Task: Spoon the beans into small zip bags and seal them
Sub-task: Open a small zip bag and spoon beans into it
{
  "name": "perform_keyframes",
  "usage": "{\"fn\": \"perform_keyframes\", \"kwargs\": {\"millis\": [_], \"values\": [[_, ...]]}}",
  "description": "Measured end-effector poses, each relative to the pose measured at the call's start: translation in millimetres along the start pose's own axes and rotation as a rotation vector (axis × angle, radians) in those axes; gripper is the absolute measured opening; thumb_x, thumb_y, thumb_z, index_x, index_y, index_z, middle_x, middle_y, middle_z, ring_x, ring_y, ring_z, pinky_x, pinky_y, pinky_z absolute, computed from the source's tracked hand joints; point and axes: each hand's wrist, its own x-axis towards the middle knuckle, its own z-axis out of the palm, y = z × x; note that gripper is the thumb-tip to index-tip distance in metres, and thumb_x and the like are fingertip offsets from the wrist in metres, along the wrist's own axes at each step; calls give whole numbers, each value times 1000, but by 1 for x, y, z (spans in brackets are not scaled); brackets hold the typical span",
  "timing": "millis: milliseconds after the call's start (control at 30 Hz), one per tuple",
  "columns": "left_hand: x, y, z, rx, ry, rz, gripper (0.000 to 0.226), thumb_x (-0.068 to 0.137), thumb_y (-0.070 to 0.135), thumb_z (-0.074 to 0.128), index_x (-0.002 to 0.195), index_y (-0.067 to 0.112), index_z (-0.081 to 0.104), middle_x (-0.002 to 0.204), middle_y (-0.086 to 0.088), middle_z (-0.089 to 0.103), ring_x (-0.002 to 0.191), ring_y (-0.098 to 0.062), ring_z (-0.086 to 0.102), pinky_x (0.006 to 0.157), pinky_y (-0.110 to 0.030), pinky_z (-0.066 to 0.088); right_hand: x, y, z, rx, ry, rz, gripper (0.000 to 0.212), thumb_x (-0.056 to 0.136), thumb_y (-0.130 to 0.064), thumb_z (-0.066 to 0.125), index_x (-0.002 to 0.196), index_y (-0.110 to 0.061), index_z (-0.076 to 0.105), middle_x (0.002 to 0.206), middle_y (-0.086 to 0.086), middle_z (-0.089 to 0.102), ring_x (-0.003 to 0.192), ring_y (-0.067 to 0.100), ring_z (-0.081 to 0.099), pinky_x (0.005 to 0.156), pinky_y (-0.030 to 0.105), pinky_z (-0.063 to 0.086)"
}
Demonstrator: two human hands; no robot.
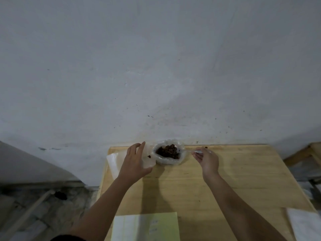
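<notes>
A clear plastic bag of dark brown beans (168,151) sits open at the far edge of the wooden table (225,180). My right hand (207,160) pinches the handle of a metal spoon (186,151) whose bowl lies among the beans. My left hand (134,160) holds a small clear zip bag (147,158) upright just left of the bean bag; a bean or two shows inside it. One loose bean (206,147) lies on the table beyond my right hand.
A stack of clear zip bags (113,162) lies at the table's left edge. Yellow and white papers (147,226) lie at the near edge, and a white sheet (304,223) at the near right. A grey wall stands right behind the table.
</notes>
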Motion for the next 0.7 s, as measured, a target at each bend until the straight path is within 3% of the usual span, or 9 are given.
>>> {"fn": "perform_keyframes", "kwargs": {"millis": [167, 300, 533, 700], "values": [[12, 22, 11, -18, -10, 47, 97, 68, 32, 78, 146, 12, 24, 142, -9, 31, 133, -23, 23, 108, -29, 25, -17, -21, -6, -15, -161, -151, 27, 95, -4, 46, 75, 0, 63, 75, 13, 63, 56, 15, 67, 54, 17, 54], [17, 39, 21, -43, -14, 82, 97, 67, 31, 78, 146, 13, 24, 142, -8, 30, 132, -22, 23, 106, -25, 24, -30, -26, -6, -132, -309, -278, 23, 95, -5, 47, 80, -2, 65, 77, 13, 65, 62, 13, 68, 60, 18, 54], [12, 35, 21, -92, 13, 88, 94, 67, 28, 79, 144, 12, 28, 140, -11, 33, 130, -24, 27, 103, -28, 28, -25, -33, -20, -141, -155, -415, 26, 95, -4, 46, 78, -10, 65, 74, 9, 65, 60, 7, 66, 61, 17, 54], [2, 22, 7, -133, 43, 28, 97, 62, 47, 67, 144, 14, 28, 140, -7, 32, 129, -21, 27, 100, -25, 25, -15, -14, -19, -214, -166, -294, 23, 94, -5, 50, 78, -12, 65, 81, 13, 66, 73, 18, 67, 74, 24, 57]]}}
